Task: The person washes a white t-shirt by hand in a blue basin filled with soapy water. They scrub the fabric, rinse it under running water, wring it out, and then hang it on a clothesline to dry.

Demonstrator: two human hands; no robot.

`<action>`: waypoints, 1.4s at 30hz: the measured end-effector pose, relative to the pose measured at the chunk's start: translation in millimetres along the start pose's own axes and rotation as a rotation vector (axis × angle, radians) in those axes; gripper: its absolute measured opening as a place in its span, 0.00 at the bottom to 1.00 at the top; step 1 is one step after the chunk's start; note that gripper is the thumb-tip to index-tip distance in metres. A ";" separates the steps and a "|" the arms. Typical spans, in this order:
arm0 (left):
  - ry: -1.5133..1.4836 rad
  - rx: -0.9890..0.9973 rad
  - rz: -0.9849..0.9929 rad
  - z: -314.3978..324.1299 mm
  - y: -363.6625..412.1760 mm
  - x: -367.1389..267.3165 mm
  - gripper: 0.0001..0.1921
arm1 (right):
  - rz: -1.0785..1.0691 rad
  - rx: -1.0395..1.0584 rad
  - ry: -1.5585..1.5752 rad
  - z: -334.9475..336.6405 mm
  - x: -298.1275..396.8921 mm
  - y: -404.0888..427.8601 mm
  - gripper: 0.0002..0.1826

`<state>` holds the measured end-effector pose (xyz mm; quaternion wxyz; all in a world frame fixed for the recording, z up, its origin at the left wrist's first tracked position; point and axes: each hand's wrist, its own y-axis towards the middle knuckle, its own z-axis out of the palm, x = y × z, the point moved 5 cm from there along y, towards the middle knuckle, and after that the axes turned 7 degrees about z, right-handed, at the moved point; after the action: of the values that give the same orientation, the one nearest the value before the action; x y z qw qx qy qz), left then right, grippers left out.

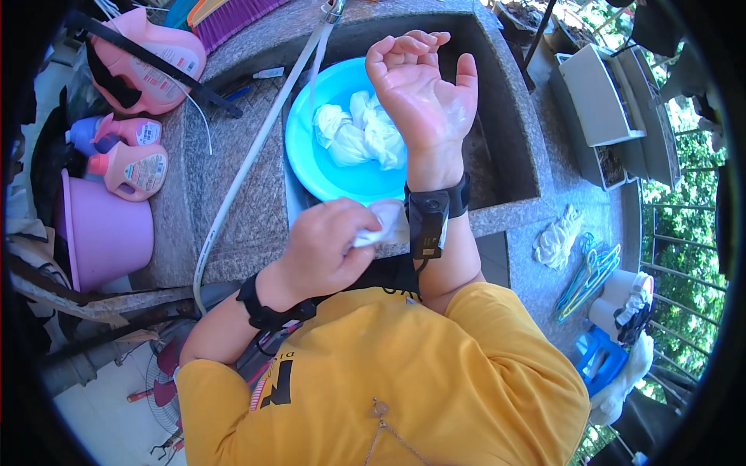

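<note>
My left hand (326, 250) pinches a crumpled white cloth or tissue (382, 224) close to my right wrist. Whether this white piece touches the wrist, I cannot tell. My right hand (422, 96) is raised, palm up, with its fingers loosely curled and apart and nothing in it; the palm looks wet. A black camera-like device (428, 221) is strapped to that wrist, and a black strap (274, 309) circles the left one. Beyond my hands, a blue plastic basin (303, 157) holds water and bunched white fabric (358, 137), partly hidden by my right hand.
The basin stands in a stone sink (513, 134) under a metal tap (334, 11). A white hose (250, 157) crosses the left counter, near detergent bottles (137, 169) and a purple tub (111, 233). Rightward lie a white cloth (556, 239), hangers (588, 279) and planters (606, 99).
</note>
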<state>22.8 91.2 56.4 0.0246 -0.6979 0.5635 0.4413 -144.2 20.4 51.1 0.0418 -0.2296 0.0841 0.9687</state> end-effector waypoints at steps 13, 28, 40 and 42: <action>0.102 -0.117 -0.014 -7.5 46.5 -29.6 0.12 | -0.095 0.015 -0.294 -7.9 -3.0 -6.2 0.19; -0.698 -0.022 -0.708 3.5 24.7 8.8 0.11 | 0.007 0.086 -0.324 -5.7 -11.5 -5.6 0.19; -0.576 -0.075 -0.596 6.8 25.4 18.2 0.09 | -0.062 0.031 -0.420 -11.2 -16.3 4.7 0.20; -0.760 -0.216 -0.653 18.6 15.9 28.6 0.10 | -0.088 0.014 -0.396 -11.9 -10.7 11.1 0.19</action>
<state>-1.7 73.5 34.0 0.2917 -0.6265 0.2186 0.6890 -130.8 6.9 47.0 0.1014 -0.0378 0.0709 0.9916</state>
